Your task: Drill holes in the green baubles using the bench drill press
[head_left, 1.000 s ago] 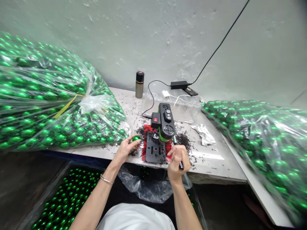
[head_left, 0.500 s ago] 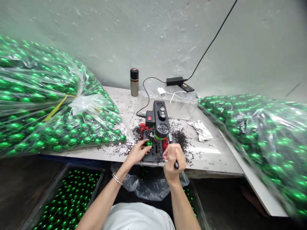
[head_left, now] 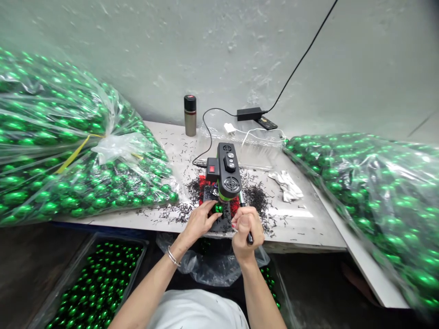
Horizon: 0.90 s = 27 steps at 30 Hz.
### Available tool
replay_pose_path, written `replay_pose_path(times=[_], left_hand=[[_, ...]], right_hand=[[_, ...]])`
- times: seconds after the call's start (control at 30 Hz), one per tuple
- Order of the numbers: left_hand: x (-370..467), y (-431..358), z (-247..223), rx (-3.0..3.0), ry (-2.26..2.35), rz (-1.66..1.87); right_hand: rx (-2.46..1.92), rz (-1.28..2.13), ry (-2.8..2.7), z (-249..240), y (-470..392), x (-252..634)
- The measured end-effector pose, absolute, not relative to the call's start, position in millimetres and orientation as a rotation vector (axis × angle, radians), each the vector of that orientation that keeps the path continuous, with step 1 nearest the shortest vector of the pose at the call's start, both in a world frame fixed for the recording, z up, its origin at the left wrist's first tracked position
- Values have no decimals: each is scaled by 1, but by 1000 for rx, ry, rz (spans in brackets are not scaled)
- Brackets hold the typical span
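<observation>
A black tabletop machine [head_left: 229, 169] with a red switch and round vents stands on the white table. Under its head, my left hand [head_left: 200, 220] has thumb and fingers closed round a shiny green ball [head_left: 218, 208]. My right hand [head_left: 248, 228] is wrapped round the black handle [head_left: 250, 238] of a lever at the machine's right side. Small black pieces [head_left: 255, 201] lie heaped and scattered about the base, with red material [head_left: 202, 183] beneath some of them.
Big clear bags of green balls lie at left [head_left: 85, 151] and right [head_left: 360, 183]. White gloves [head_left: 287, 185], a bottle [head_left: 190, 116], and a power adapter [head_left: 249, 114] are on the table. Below sits a bin of green balls [head_left: 99, 278].
My left hand has moved right and a little inward, bringing the green ball beneath the machine's head. My right hand keeps its grip on the lever handle, nearly in place.
</observation>
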<state>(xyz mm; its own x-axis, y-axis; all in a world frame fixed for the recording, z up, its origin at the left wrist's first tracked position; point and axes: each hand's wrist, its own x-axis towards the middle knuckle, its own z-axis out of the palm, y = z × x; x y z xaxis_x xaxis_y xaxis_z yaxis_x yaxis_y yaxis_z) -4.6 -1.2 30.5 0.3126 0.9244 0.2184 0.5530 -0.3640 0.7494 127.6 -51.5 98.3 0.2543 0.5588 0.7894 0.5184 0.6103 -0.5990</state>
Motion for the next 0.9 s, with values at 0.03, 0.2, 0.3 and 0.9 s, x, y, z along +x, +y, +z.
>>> replay_pose_path(times=[0.03,0.2,0.3,0.9], left_hand=[[-5,-1,30,2033,1294,881],[-5,-2,28,2027,1291,917],[-4,-3,29,2023,1304,919],[-3,-2,31,2034,1325,891]], right_hand=[[-993,23,-1387,95,-51,128],[-913,-67,-1467,68,-46,132],[-906,-93,-1474,51,-44,133],[-900,-67,-1412,33,-39,132]])
